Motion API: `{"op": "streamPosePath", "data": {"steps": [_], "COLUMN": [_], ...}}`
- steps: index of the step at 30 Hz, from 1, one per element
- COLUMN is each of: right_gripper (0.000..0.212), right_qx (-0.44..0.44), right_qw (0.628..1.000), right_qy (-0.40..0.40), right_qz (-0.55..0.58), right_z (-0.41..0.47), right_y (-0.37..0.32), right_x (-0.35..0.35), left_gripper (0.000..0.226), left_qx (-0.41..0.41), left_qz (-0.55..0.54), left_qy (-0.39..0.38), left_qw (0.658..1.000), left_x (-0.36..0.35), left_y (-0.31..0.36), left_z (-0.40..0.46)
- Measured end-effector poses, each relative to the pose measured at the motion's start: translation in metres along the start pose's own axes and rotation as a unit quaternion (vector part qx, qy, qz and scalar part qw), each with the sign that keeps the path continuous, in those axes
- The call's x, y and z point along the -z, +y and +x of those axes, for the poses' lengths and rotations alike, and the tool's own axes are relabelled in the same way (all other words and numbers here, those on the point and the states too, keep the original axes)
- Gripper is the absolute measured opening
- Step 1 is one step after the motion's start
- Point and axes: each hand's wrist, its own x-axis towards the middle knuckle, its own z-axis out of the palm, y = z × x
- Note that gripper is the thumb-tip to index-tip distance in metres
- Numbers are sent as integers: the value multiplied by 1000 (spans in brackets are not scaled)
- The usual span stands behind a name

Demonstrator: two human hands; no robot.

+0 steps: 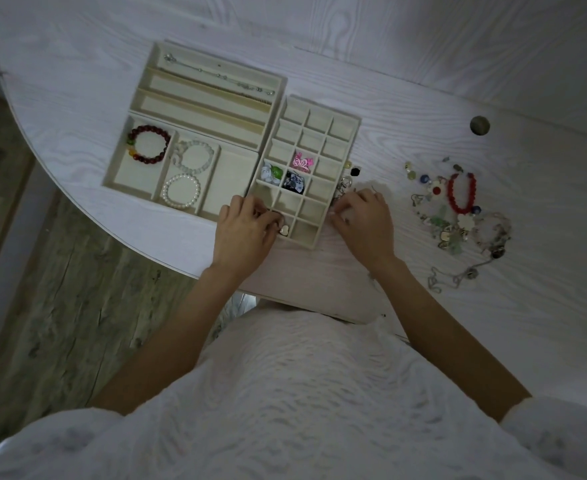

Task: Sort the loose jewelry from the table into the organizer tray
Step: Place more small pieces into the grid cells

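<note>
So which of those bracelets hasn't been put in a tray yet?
The bright red bead bracelet: it lies loose on the table among the unsorted jewelry. The dark red, the translucent white and the pearl one sit in tray compartments.

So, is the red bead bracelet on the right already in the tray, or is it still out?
Out. The red bead bracelet lies on the bare table among loose jewelry, well right of the grid tray.

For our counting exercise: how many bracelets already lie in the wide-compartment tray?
3: a dark red bracelet in the left compartment, a translucent white bracelet and a pearl bracelet in the middle one.
</note>
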Motion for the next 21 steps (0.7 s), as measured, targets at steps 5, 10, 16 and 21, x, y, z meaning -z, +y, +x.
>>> {"op": "streamPosePath", "data": {"steps": [5, 10, 16, 21], "right_gripper": [10, 14, 14, 19], "right_qx": [-40, -116, -72, -13], "right_qw": [980, 921, 950, 981], "right_qy": [-7, -35, -27, 14], "right_qz": [194, 371, 301, 192], "right_z": [-6, -5, -7, -11], "right_y": [-3, 2, 3, 10], "right_x": [31, 41, 51, 56], "left_gripper": [9, 23, 32, 23], "left_qx": [1, -5, -18, -90], "left_qz": [-53, -169, -331, -325], "left_qy": [31, 61, -64, -65], "left_qw": [998, 984, 941, 939], "left_x": [0, 3, 11, 10], "left_y": [-3, 21, 71, 85], "left_z": [-3, 10, 58, 73]}}
